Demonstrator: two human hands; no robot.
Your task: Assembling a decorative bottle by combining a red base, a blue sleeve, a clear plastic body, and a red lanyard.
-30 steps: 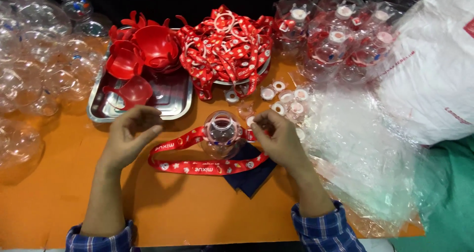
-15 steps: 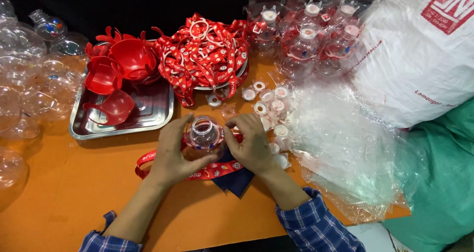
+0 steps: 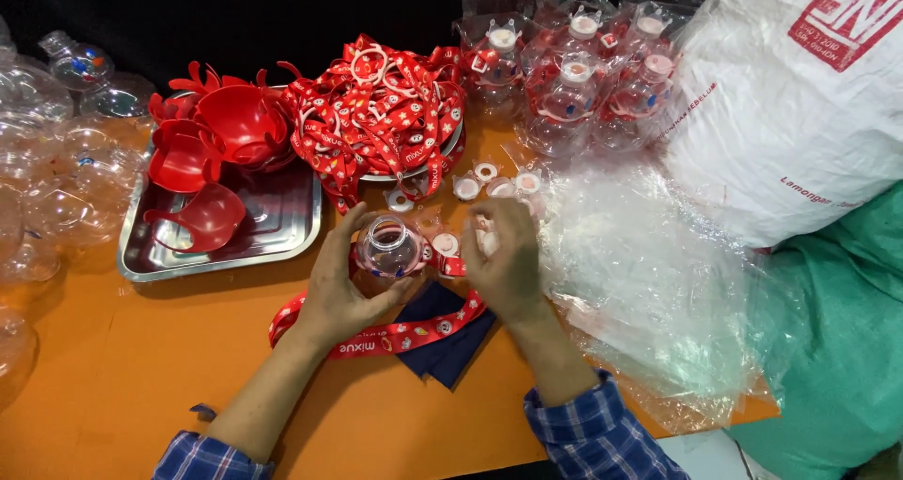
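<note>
Both hands are now closing in on the little clear bottle.

The left hand (image 3: 343, 287), away by the metal tray (image 3: 282, 221) a second ago, is now wrapping its fingers around the round clear bottle (image 3: 388, 247) mid-surface. At 3 o'clock, the right hand (image 3: 508, 264) is pinching a small white cap (image 3: 484, 238). A red strap (image 3: 395, 334) is looping at 6 o'clock.

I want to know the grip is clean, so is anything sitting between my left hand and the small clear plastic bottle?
Nothing visible does. The left hand cups the small clear round plastic bottle directly, its fingers wrapped against the side. The red printed lanyard strap loops below on the orange table, not between them.
</note>
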